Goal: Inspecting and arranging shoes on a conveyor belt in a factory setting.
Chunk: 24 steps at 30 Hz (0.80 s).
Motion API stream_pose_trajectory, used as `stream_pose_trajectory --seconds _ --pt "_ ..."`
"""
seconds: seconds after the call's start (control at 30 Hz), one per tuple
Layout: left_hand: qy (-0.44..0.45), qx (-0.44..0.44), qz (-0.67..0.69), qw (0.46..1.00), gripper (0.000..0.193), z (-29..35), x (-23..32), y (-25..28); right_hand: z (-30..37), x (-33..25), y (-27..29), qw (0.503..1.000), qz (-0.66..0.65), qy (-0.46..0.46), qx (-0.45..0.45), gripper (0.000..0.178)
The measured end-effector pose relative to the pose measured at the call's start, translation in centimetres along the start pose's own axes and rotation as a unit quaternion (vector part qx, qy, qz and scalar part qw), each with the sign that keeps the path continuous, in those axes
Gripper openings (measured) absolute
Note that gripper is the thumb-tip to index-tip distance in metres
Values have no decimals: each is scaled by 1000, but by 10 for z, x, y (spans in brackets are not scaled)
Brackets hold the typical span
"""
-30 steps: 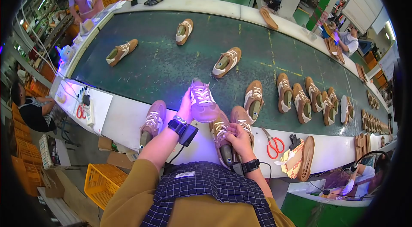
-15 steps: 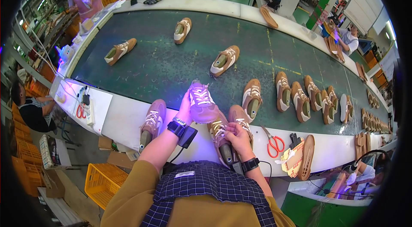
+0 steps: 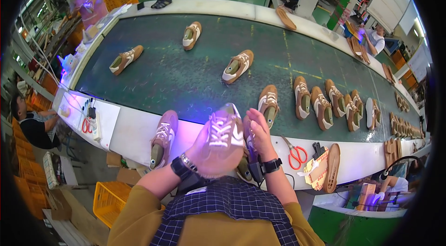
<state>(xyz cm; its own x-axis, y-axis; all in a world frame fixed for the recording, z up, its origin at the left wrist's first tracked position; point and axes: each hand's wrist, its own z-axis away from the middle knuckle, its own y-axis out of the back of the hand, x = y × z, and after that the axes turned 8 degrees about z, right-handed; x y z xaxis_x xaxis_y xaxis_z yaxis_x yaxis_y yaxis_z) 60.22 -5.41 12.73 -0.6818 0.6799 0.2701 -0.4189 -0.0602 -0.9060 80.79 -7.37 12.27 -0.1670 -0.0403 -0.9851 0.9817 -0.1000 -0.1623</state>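
A brown suede sneaker [image 3: 224,141] with white laces and white side stripes is lifted in front of my body, toe toward me. My left hand [image 3: 199,147] is closed around its left side. To the right of it, my right hand [image 3: 261,135] is raised with fingers stretched out and palm turned toward the sneaker. Whether it touches the sneaker I cannot tell. Partly hidden behind the held sneaker and my right hand, another brown sneaker [image 3: 243,169] stands at the table edge. On the left, a sneaker [image 3: 162,139] with a shoe last inside rests on the white ledge.
Several brown sneakers [image 3: 321,108] stand on the green conveyor belt [image 3: 186,83]. Red-handled scissors [image 3: 296,156] and a loose brown sole [image 3: 332,169] lie on the right ledge. A yellow crate [image 3: 109,204] stands lower left. Co-workers [image 3: 35,123] are around the line.
My left hand has brought the sneaker nearer to my body and tilted it. My right hand has let go of the laced sneaker at the edge and risen beside the held one.
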Motion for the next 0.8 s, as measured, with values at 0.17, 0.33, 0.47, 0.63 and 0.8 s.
stream_pose_trajectory --seconds 0.17,0.33,0.47,0.63,0.8 --pt "87 -91 -21 992 46 18 -20 -21 -4 -8 -2 969 -157 -68 -178 60" --pt "128 -4 115 985 55 37 -3 -37 16 -16 -6 955 -213 -154 -135 41" --pt "-60 69 8 996 75 54 15 -83 39 -8 1 922 -238 -296 -75 39" --pt "-184 -115 -69 974 81 57 6 -116 55 -4 10 876 -210 -367 -231 53" --pt "-228 -204 -120 944 89 56 5 -130 59 6 35 735 -266 -491 -384 62"
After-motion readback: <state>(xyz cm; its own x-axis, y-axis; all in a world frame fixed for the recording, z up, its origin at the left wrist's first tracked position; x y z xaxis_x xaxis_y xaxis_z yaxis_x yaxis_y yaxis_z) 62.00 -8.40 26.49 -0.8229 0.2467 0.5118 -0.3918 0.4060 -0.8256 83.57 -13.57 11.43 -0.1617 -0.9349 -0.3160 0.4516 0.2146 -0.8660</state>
